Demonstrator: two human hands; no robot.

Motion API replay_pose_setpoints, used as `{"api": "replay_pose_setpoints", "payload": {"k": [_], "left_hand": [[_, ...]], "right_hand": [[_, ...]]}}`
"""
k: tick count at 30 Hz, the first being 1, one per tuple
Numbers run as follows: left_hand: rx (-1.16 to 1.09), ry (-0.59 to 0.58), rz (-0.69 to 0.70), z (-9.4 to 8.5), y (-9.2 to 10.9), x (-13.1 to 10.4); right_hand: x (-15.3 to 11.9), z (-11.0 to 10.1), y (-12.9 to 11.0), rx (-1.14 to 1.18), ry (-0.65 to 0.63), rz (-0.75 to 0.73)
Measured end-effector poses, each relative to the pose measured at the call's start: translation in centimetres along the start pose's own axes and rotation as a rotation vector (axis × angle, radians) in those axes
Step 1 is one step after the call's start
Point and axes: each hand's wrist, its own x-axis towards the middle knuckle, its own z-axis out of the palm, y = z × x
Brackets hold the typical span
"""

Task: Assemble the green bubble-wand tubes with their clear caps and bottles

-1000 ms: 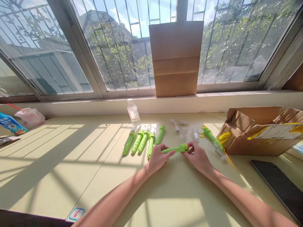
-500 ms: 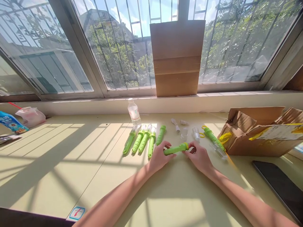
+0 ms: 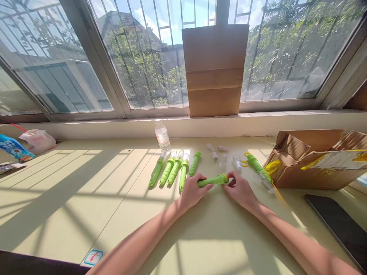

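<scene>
My left hand [image 3: 195, 189] is closed round the near end of a green plastic tube-like handle [image 3: 212, 181], held almost level above the table. At its other end, the fingertips of my right hand [image 3: 241, 191] pinch the yellow ring [image 3: 226, 178]. Just beyond my left hand lies another green handle [image 3: 195, 163] without a clear top. Several green handles with clear tops [image 3: 169, 173] lie side by side to its left. Past my hands are a clear cup-like piece [image 3: 223, 162], a clear cap [image 3: 237, 162] beside a yellow loop, and small white parts [image 3: 212, 152].
On the right, a green handle with a clear tube [image 3: 256, 166] lies by an open cardboard box [image 3: 308, 173]. Nearer me is a black phone [image 3: 338, 229]. A water bottle [image 3: 162, 136] stands at the back; a blue pouch [image 3: 15, 148] and pink container [image 3: 38, 141] are far left.
The held handle has turned slightly between my hands, its yellow-ringed end a touch lower. Both hands keep their grip, and the other things lie where they were.
</scene>
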Motion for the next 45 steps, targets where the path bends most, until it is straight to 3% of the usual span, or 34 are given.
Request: {"api": "replay_pose_setpoints", "payload": {"k": [9,18,31,36,41,45], "left_hand": [[-0.12,-0.006,-0.064,-0.11,0.59,-0.07],[-0.316,-0.039,-0.231,0.15,0.62,0.1],[-0.33,-0.115,-0.289,0.03,0.69,0.19],[-0.268,-0.189,-0.216,-0.25,0.82,0.12],[0.01,-0.034,-0.016,0.01,0.65,-0.06],[0.082,-0.03,0.046,0.1,0.25,-0.11]], "right_hand": [[-0.13,0.12,-0.11,-0.024,0.026,-0.016],[-0.26,0.26,0.01,-0.016,0.028,-0.013],[-0.3,0.41,-0.14,-0.031,0.091,-0.031],[-0.23,0.39,0.07,-0.014,0.118,-0.04],[-0.19,0.32,0.08,-0.008,0.139,-0.046],[-0.18,0.41,0.12,-0.015,0.135,-0.042]]}}
